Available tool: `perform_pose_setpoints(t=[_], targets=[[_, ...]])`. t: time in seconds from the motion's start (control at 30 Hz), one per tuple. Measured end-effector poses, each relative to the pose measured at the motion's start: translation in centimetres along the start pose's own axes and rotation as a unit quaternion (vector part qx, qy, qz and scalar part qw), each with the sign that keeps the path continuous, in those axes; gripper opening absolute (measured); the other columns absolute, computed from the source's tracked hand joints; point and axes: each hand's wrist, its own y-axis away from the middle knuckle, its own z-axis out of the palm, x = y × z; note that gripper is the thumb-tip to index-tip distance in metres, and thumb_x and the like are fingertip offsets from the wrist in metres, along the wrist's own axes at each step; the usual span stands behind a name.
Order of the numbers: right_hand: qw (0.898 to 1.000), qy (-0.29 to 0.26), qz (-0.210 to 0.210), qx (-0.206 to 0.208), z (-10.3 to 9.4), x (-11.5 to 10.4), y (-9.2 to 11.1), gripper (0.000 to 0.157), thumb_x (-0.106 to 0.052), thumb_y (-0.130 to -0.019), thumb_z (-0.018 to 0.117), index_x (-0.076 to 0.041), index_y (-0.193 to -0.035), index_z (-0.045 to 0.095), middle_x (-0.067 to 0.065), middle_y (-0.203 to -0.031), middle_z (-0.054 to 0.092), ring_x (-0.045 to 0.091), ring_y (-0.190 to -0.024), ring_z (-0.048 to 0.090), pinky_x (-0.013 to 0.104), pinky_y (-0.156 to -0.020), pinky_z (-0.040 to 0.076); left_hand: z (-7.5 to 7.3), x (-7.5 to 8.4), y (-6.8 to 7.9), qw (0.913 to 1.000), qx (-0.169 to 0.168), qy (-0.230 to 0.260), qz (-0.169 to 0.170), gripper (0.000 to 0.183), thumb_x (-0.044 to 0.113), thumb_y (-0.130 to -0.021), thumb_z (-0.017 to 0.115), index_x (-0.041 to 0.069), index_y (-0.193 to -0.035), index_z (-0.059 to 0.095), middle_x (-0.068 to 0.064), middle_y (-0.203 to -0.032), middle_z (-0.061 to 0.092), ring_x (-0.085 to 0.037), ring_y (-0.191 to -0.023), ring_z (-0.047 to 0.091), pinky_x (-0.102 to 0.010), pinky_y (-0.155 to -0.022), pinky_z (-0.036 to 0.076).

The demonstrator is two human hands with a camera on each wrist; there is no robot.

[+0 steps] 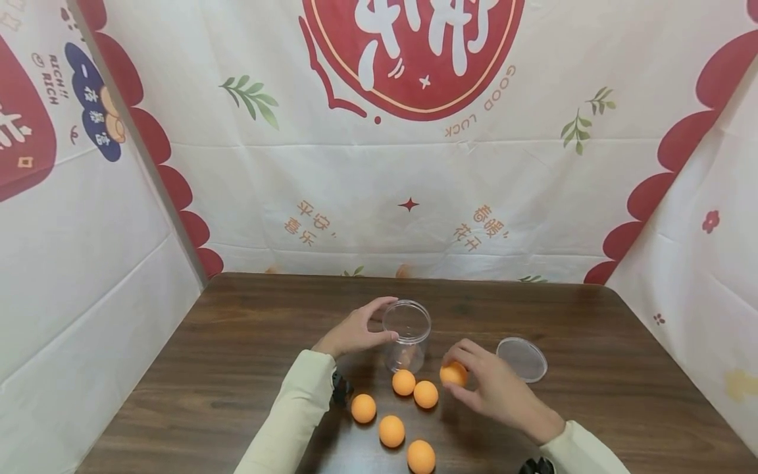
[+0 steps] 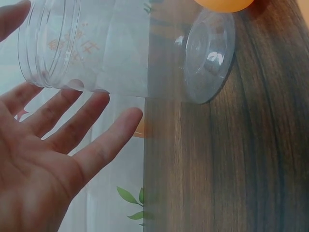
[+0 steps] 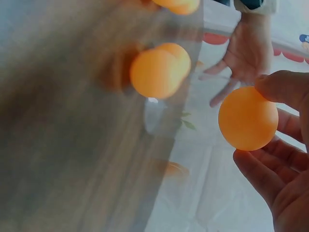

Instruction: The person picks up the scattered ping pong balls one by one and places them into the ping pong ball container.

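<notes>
A clear plastic jar point(image 1: 407, 349) stands upright on the table with its mouth uncovered. My left hand point(image 1: 357, 331) holds it near the rim, thumb on the near side and fingers round the far side. In the left wrist view those fingers point(image 2: 79, 118) touch the jar's wall point(image 2: 120, 58). To the right of the jar, my right hand point(image 1: 494, 385) pinches an orange ping-pong ball point(image 3: 248, 119) between thumb and fingertips, above the tabletop. Several more ping-pong balls point(image 1: 391, 431) lie loose in front of the jar, two of them close to its base.
A round clear lid point(image 1: 522, 359) lies flat on the brown wooden table point(image 1: 237, 368), beyond the right hand. Printed white cloth point(image 1: 367, 178) hangs behind the table's far edge and along both sides.
</notes>
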Motion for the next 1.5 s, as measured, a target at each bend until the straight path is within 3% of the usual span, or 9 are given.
perform_pose_setpoints(t=[0.33,0.73,1.13,1.5], targets=[[0.999,0.02,0.004,0.034,-0.7,1.2,-3.6,0.03,-0.012,-0.071,0.083,-0.012,-0.093,0.064,-0.003,-0.095,0.06,0.005,-0.076,0.055,0.024,-0.063,0.051,0.0,-0.2,0.0,0.9999,-0.003,0.012,-0.002,0.064,0.025,-0.089,0.067,0.015,-0.145,0.037,-0.009,-0.139,0.05,-0.034,-0.126,0.049,-0.043,-0.098,0.047],[0.998,0.016,0.016,0.052,0.2,1.0,-6.9,0.025,-0.012,-0.076,0.08,-0.009,-0.096,0.067,0.002,-0.099,0.062,0.013,-0.081,0.06,0.031,-0.069,0.053,-0.2,-0.2,0.1,0.9999,-0.006,0.015,-0.001,0.064,0.027,-0.09,0.066,0.014,-0.145,0.036,-0.017,-0.143,0.046,-0.034,-0.127,0.047,-0.046,-0.099,0.046],[0.997,0.006,0.029,0.065,1.7,1.0,-7.6,0.027,-0.011,-0.075,0.081,-0.007,-0.098,0.067,0.005,-0.1,0.061,0.014,-0.079,0.06,0.03,-0.067,0.054,0.0,0.0,0.2,0.9993,-0.016,0.03,-0.015,0.064,0.03,-0.09,0.065,0.02,-0.146,0.036,-0.008,-0.145,0.044,-0.034,-0.129,0.045,-0.043,-0.1,0.046],[0.997,0.013,0.032,0.065,3.0,1.3,-7.5,0.029,-0.012,-0.075,0.081,-0.006,-0.1,0.067,0.006,-0.102,0.061,0.015,-0.08,0.061,0.03,-0.068,0.054,0.0,-0.2,0.3,0.9991,-0.017,0.037,-0.011,0.064,0.029,-0.091,0.064,0.019,-0.146,0.035,-0.013,-0.144,0.044,-0.032,-0.128,0.046,-0.046,-0.099,0.045]])
